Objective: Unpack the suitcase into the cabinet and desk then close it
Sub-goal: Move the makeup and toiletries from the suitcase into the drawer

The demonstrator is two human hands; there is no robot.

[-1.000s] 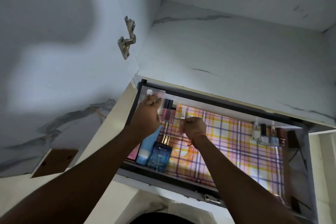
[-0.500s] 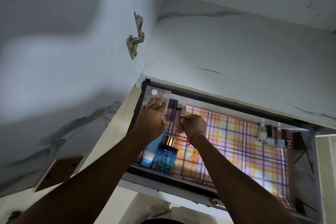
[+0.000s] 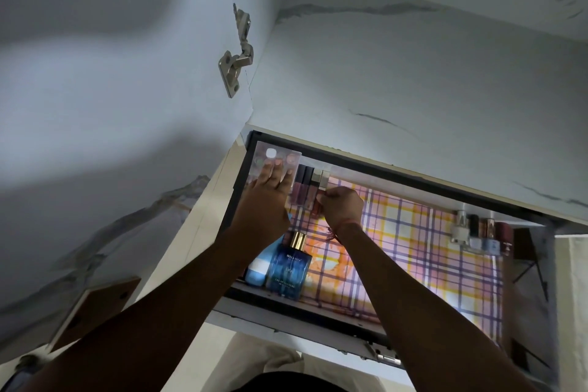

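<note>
Lip gloss tube [image 3: 318,200] has moved left over the last second and now sits snug against the other tubes [image 3: 302,189] at the drawer's [image 3: 318,305] back-left, so that item looks basically placed. Right hand [image 3: 342,205] is pinching it, fingers curled. Left hand [image 3: 267,191] lies flat with fingers spread on the clear plastic palette [image 3: 275,157], steadying it. Glossy blue glass perfume bottle [image 3: 288,266] with a gold cap stands in front, on a smooth plaid liner [image 3: 413,248]. Suitcase isn't visible.

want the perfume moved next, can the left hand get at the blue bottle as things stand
Probably yes: the blue perfume bottle stands at the drawer's near edge, below the left hand, which only presses flat on the clear palette.
</note>
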